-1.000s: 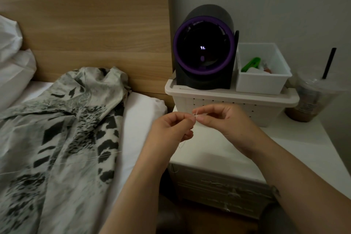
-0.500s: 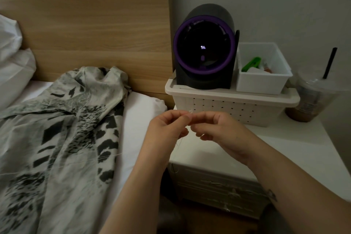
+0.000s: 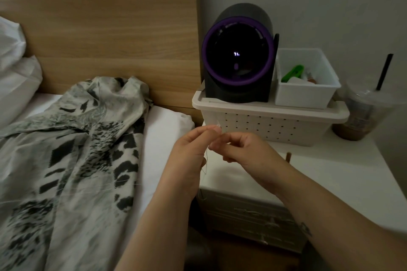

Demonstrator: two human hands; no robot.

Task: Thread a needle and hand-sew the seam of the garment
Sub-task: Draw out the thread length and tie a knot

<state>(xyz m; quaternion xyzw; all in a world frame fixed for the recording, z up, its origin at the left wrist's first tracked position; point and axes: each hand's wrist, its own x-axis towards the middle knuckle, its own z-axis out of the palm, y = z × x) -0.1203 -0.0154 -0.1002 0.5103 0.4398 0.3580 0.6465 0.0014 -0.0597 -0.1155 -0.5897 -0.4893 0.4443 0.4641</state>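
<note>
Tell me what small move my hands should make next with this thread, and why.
Probably steady the left hand and let the right hand ease the thread through before reaching for the garment. Both hands pinch the thread at one spot, a short end pokes above the left fingertips, the rest dangles below, and the needle is too small to make out.

The pale garment (image 3: pixel 72 160) with a black blotched print lies rumpled on the bed (image 3: pixel 167 130), while a thin white thread (image 3: pixel 206 160) dangles from where the left hand (image 3: pixel 189 156) and right hand (image 3: pixel 244 152) pinch it, a tiny glint there perhaps being the needle (image 3: pixel 218 126).
</note>
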